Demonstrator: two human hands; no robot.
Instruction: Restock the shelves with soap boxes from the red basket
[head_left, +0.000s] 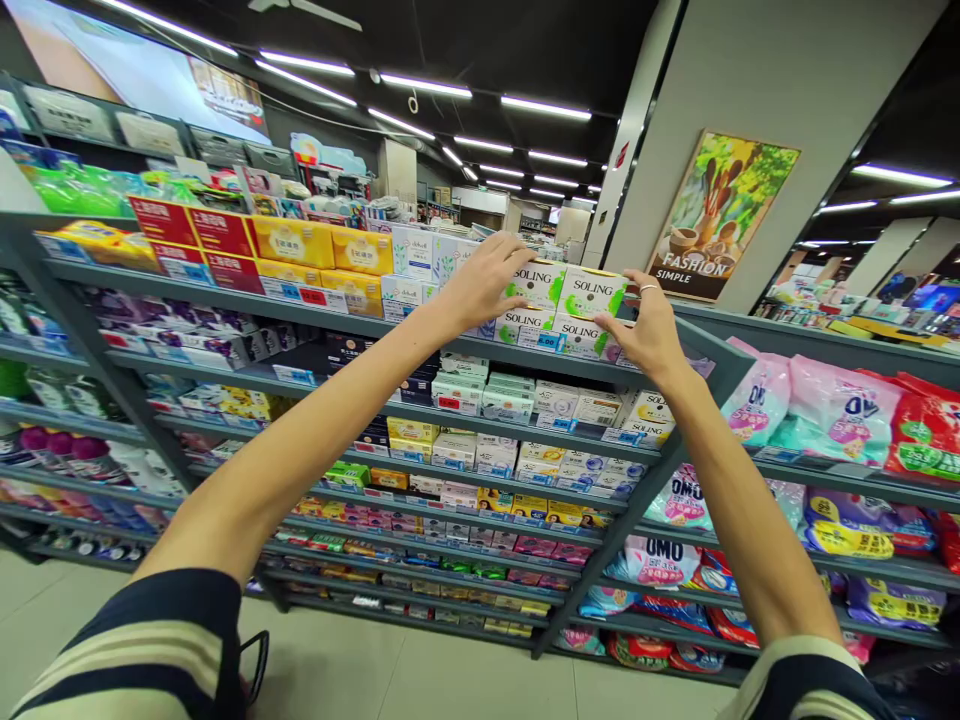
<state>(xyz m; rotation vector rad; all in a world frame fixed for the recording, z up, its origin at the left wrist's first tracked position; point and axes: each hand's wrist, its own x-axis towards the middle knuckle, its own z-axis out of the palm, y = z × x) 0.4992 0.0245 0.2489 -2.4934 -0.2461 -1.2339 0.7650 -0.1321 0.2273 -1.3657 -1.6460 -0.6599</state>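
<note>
On the top shelf, white-and-green SOLING boxes stand stacked two high. My left hand [491, 280] is closed on the left end of the upper left SOLING box [538, 283], fingers over its top and thumb at its lower front. At the other side, my right hand [651, 325] grips the right end of the upper right SOLING box [591, 295], its thumb near the lower front corner. The two upper boxes sit side by side between my hands. Beneath them are the lower SOLING boxes [581, 336], with a blue price tag [550, 341] in front.
Yellow boxes [289, 241], red boxes [221, 232] and pale boxes [414, 252] line the same shelf to the left. Lower shelves [480, 415] hold many small boxes. Detergent bags [840, 410] fill the rack at right. A pillar [757, 80] with a poster rises behind.
</note>
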